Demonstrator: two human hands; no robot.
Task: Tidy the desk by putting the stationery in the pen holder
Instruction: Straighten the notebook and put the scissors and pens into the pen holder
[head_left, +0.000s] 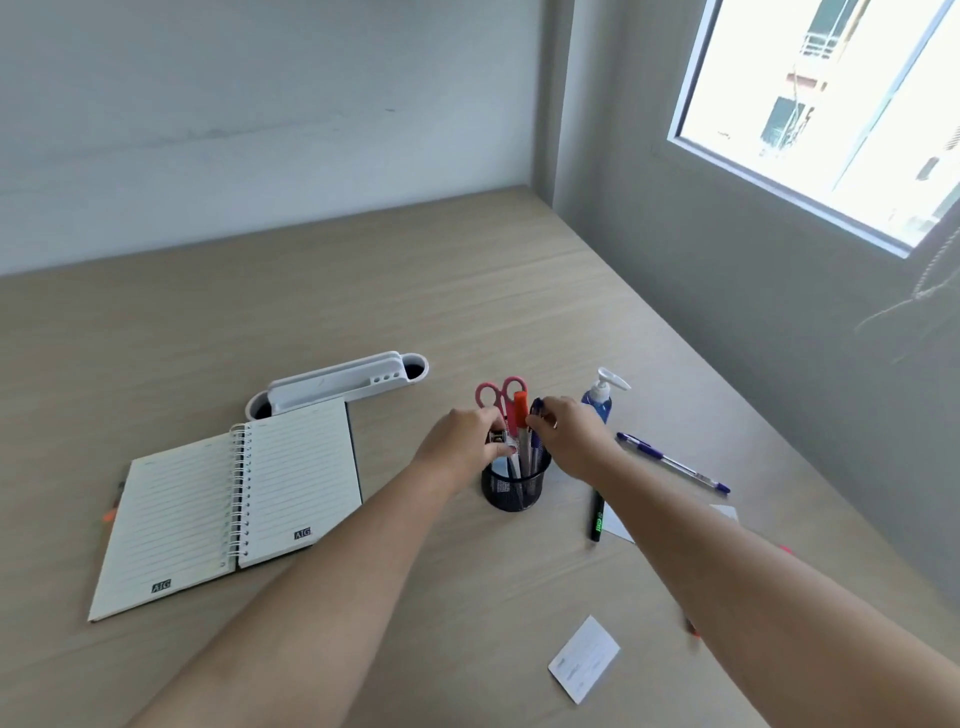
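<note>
Both hands work over the mesh pen holder (515, 486), left hand (467, 441) apparently pinching a small clip, right hand (566, 434) gripping a light, stiff blue pen (535, 415) near its top.

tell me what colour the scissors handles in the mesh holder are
Pink scissors handles, clearest in the head view.

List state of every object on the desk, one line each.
pen holder: upright, partly filled
scissors: in holder, handles up
blue pen: lying loose on desk
black marker: lying loose, under right forearm
notebook: open, flat
sanitizer bottle: upright
white organizer: lying behind notebook
card: flat, near edge
left hand: fingers on holder contents
right hand: pinching blue pen in holder
</note>
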